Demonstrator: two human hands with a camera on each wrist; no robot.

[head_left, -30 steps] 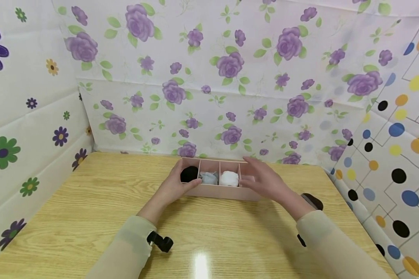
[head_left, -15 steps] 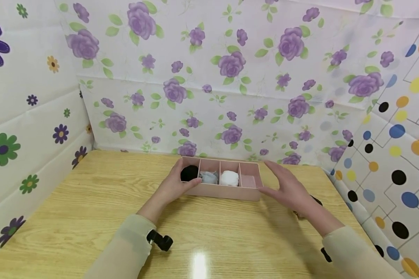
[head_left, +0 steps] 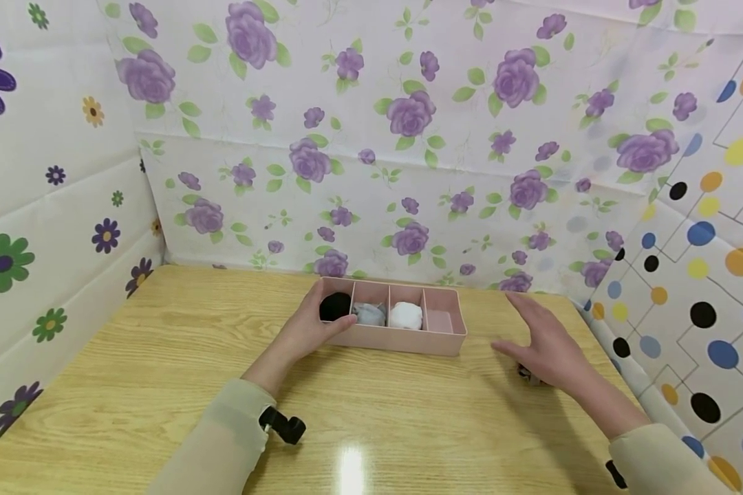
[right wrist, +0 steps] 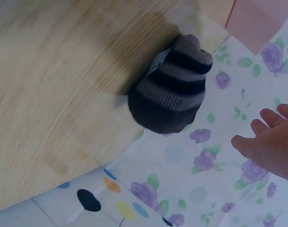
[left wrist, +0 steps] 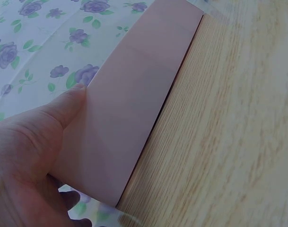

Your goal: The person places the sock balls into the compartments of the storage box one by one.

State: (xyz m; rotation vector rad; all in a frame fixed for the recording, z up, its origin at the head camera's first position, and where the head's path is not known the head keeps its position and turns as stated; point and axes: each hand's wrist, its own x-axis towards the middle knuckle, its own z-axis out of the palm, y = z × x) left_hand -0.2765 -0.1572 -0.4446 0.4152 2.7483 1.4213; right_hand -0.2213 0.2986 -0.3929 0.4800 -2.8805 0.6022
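A long pink divided box [head_left: 402, 339] stands near the back of the table. From left to right its compartments hold a black bundle [head_left: 336, 306], a grey cloth bundle [head_left: 369, 314] and a white one [head_left: 406, 315]; the rightmost has nothing in it. My left hand [head_left: 303, 328] grips the box's left end, thumb along the front wall [left wrist: 129, 94]. To the right of the box, my right hand [head_left: 551, 352] hovers with fingers spread and holds nothing. A rolled striped sock [right wrist: 172, 90] lies on the table close by, mostly hidden under that hand in the head view.
The wooden table [head_left: 371, 412] ends at a floral cloth wall [head_left: 371, 137] right behind the box. A dotted cloth wall [head_left: 706, 275] borders the right side, and a daisy-patterned one [head_left: 68, 206] the left.
My right hand has left the box's right end and moved right, to above the striped sock. The left hand and the box have stayed in place.
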